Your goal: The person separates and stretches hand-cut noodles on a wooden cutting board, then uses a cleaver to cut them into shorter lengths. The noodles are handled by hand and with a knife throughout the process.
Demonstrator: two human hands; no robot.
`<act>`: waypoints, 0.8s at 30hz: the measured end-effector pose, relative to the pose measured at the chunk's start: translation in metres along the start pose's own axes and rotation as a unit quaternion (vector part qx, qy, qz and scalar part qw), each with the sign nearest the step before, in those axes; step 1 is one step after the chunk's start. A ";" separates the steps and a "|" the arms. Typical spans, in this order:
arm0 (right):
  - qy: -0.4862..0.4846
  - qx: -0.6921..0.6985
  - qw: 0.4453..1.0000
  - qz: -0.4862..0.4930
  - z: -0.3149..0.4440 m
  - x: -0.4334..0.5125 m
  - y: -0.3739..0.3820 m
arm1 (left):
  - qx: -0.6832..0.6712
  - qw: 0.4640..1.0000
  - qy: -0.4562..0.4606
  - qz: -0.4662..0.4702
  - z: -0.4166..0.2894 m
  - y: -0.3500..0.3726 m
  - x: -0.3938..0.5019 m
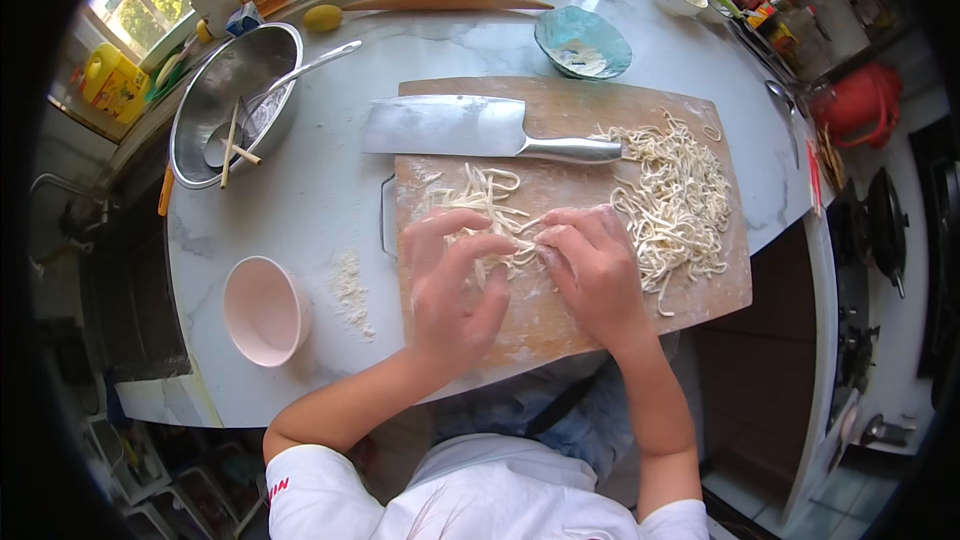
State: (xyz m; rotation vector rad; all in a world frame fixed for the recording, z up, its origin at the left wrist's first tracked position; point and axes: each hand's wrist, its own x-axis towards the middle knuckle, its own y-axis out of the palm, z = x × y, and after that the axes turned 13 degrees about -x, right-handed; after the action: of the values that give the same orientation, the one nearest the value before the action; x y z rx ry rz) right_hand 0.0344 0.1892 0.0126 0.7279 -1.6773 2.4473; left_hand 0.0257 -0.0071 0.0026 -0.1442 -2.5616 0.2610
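On a floured wooden cutting board [465, 330] lie two heaps of cut dough noodles. My left hand [454, 277], slightly blurred, is over the smaller noodle pile [487, 191] with its fingers curved and apart. Pinched between the thumb and fingertips of my right hand [596, 266] are noodle strands [534, 225]. Just right of that hand spreads the larger noodle pile [679, 202], loose and tangled. A cleaver [450, 125] lies flat across the board's far part, its blade extending past the left edge and its handle pointing right.
A steel basin [184, 127] with a ladle and chopsticks stands at left. Nearer me are a pink bowl [266, 311] and spilled flour [350, 296]. Beyond the board sit a teal glass bowl [583, 41] with flour, a wooden rolling pin [450, 0] and a yellow lemon-like fruit [323, 18].
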 end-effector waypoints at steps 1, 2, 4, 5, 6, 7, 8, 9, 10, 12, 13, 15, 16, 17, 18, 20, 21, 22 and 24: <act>0.002 -0.007 1.000 -0.006 0.001 0.001 -0.001 | 0.002 1.000 0.000 0.000 0.000 -0.001 0.000; 0.009 -0.008 1.000 -0.019 0.001 0.002 -0.003 | 0.003 1.000 0.000 0.001 0.000 -0.001 0.000; 0.023 -0.012 0.999 -0.045 -0.001 0.002 -0.009 | 0.004 1.000 0.001 0.000 0.000 -0.001 0.000; 0.033 -0.012 0.998 -0.052 -0.002 0.001 -0.012 | 0.005 1.000 0.002 -0.001 0.001 -0.001 0.000; 0.044 -0.014 0.997 -0.059 -0.003 0.001 -0.015 | 0.004 1.000 0.003 -0.002 0.001 0.000 0.000; 0.055 -0.015 0.996 -0.067 -0.004 0.001 -0.019 | 0.004 1.000 0.002 -0.002 0.000 0.000 0.000; 0.073 0.008 0.995 -0.064 -0.004 0.001 -0.023 | 0.004 1.000 0.000 -0.003 -0.001 0.000 0.000; 0.091 0.032 0.993 -0.063 -0.005 0.002 -0.027 | 0.004 1.000 -0.001 -0.003 -0.001 0.000 0.000; 0.109 0.055 0.991 -0.061 -0.006 0.002 -0.030 | 0.002 1.000 -0.004 -0.001 -0.001 0.000 0.000; 0.163 0.172 0.971 -0.044 -0.007 0.001 -0.036 | 0.000 1.000 -0.009 0.002 0.000 0.000 -0.001; 0.189 0.229 0.954 -0.035 -0.008 0.000 -0.037 | -0.005 1.000 -0.016 0.002 0.000 0.000 -0.001; 0.209 0.330 0.919 -0.050 -0.009 0.002 -0.039 | -0.016 0.999 -0.029 0.003 0.001 0.001 -0.002; 0.218 0.379 0.898 -0.057 -0.009 0.002 -0.041 | -0.015 0.999 -0.028 0.002 0.000 0.001 -0.001; 0.227 0.413 0.880 -0.059 -0.009 0.003 -0.043 | -0.014 1.000 -0.027 0.002 0.000 0.001 -0.001; 0.236 0.447 0.861 -0.061 -0.011 0.002 -0.045 | -0.013 1.000 -0.026 0.002 0.000 0.001 -0.001; 0.241 0.508 0.824 -0.067 -0.012 0.003 -0.050 | -0.012 1.000 -0.027 0.000 0.001 0.001 -0.002; 0.237 0.536 0.808 -0.069 -0.012 0.005 -0.053 | -0.011 1.000 -0.028 0.000 0.001 0.001 -0.002; 0.233 0.563 0.790 -0.072 -0.012 0.006 -0.056 | -0.011 0.999 -0.030 -0.001 0.000 0.000 -0.002; 0.212 0.591 0.774 -0.081 -0.012 0.011 -0.067 | -0.012 0.999 -0.034 -0.001 0.000 0.000 -0.002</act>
State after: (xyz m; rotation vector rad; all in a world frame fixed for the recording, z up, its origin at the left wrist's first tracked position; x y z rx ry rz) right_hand 0.0425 0.2243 0.0715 0.2531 0.2320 2.9733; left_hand 0.0272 -0.0073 0.0019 -0.1429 -2.6324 0.2383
